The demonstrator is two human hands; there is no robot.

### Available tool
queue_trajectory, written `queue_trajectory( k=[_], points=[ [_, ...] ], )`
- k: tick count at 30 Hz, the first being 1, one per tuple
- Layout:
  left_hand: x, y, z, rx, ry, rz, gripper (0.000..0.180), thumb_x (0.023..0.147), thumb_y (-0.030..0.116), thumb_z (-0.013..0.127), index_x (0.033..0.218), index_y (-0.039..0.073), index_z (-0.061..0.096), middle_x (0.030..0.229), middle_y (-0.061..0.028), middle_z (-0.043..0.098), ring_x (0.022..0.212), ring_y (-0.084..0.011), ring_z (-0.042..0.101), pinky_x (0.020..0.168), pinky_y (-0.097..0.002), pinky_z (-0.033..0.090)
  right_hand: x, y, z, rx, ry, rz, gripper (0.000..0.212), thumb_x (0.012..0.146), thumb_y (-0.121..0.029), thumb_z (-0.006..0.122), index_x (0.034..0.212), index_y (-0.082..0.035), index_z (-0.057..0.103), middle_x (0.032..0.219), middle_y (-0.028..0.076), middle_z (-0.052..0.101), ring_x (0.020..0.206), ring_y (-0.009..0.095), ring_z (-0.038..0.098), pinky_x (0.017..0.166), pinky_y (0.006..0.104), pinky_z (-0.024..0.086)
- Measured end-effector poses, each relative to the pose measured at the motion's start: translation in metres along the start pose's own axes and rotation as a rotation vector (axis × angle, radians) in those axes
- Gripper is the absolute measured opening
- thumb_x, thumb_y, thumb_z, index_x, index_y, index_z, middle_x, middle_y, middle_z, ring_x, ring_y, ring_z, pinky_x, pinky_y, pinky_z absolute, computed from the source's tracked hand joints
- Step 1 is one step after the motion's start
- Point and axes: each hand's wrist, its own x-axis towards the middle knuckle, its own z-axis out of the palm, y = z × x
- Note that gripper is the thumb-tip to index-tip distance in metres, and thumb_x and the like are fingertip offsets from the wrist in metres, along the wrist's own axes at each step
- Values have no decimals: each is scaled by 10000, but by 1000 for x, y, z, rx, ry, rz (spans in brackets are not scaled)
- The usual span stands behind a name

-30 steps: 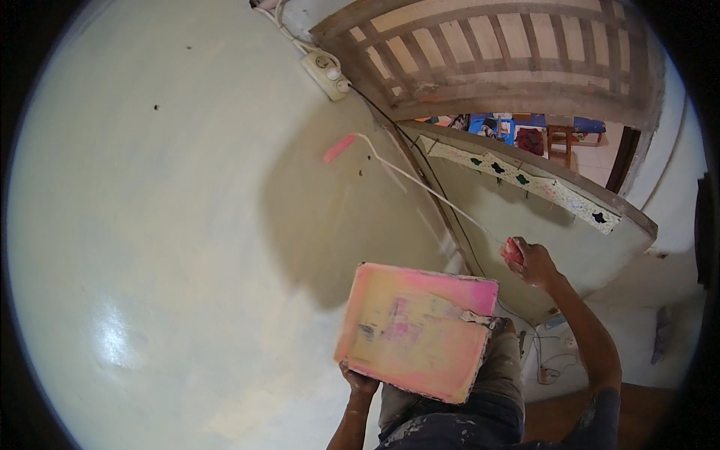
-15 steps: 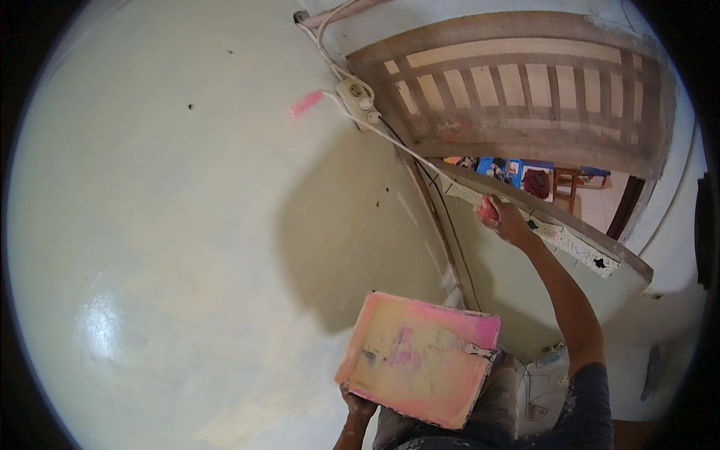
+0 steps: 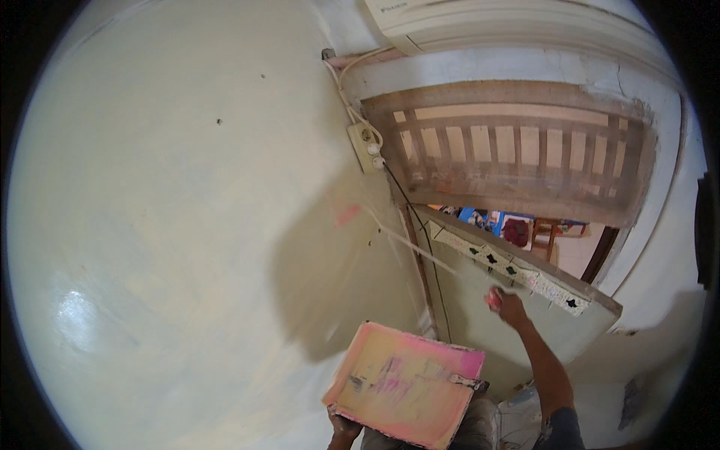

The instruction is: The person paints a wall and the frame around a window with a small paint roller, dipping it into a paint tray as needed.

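Note:
My right hand (image 3: 508,307) is closed round the red handle of a paint roller. Its long pale rod runs up and left to a small pink roller head (image 3: 347,215), which is at the cream wall (image 3: 172,247), blurred by motion; I cannot tell whether it touches. At its lower left corner, my left hand (image 3: 344,424) grips a paint tray (image 3: 450,426) smeared pink and cream. A scraper-like tool with a dark handle (image 3: 469,382) lies over the tray's right edge. The shadow of my head and body falls on the wall beside the roller.
A power strip (image 3: 365,148) with white plugs hangs near the corner, and a black cable (image 3: 420,240) runs down from it. To the right are a slatted wooden frame (image 3: 517,146), a patterned strip (image 3: 517,271) and a wooden ledge. An air conditioner (image 3: 525,30) is overhead.
The roller head has come down the wall from beside the power strip, and my right hand has lowered with it. The view has tilted upward, bringing in the air conditioner. The tray remains held.

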Motion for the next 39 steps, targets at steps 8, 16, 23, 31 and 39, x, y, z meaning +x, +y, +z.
queue_trajectory(
  k=[8, 16, 23, 31, 39],
  points=[
    [-3, 3, -4, -36, -29, 4, 654, 872, 538, 331, 1352, 97, 384, 1342, -100, 457, 1217, -313, 434, 1033, -482, 334, -181, 3, -19, -23, 58, 363, 336, 747, -236, 697, 1009, -46, 610, 791, 157, 663, 720, 340, 646, 657, 428, 504],
    [13, -13, -16, -75, -73, -16, 638, 889, 548, 347, 1327, 88, 399, 1298, -104, 481, 1191, -307, 452, 1004, -471, 366, -306, -37, -24, -26, 401, 613, 233, 706, -199, 702, 805, -21, 590, 690, 189, 602, 627, 365, 594, 588, 404, 465],
    [10, -8, -9, -25, -170, 35, 606, 899, 497, 337, 1324, 67, 389, 1293, -113, 472, 1191, -302, 452, 999, -459, 374, -283, -74, -28, 53, 607, 684, 295, 768, -248, 660, 859, 12, 554, 721, 209, 569, 612, 353, 549, 567, 397, 441],
    [4, -2, 4, -44, -126, 27, 601, 901, 490, 337, 1323, 66, 388, 1295, -113, 471, 1191, -301, 451, 1001, -458, 373, -201, -106, -51, 140, 740, 449, 409, 907, -317, 512, 1151, 6, 462, 751, 217, 590, 655, 369, 599, 594, 415, 461],
    [1, -3, 15, -45, -123, 14, 595, 903, 483, 337, 1322, 64, 388, 1297, -114, 469, 1192, -301, 451, 1002, -457, 372, -140, -116, -83, 307, 813, 542, 522, 939, -382, 450, 1269, 21, 418, 792, 216, 602, 678, 337, 610, 632, 413, 476]
  ],
)
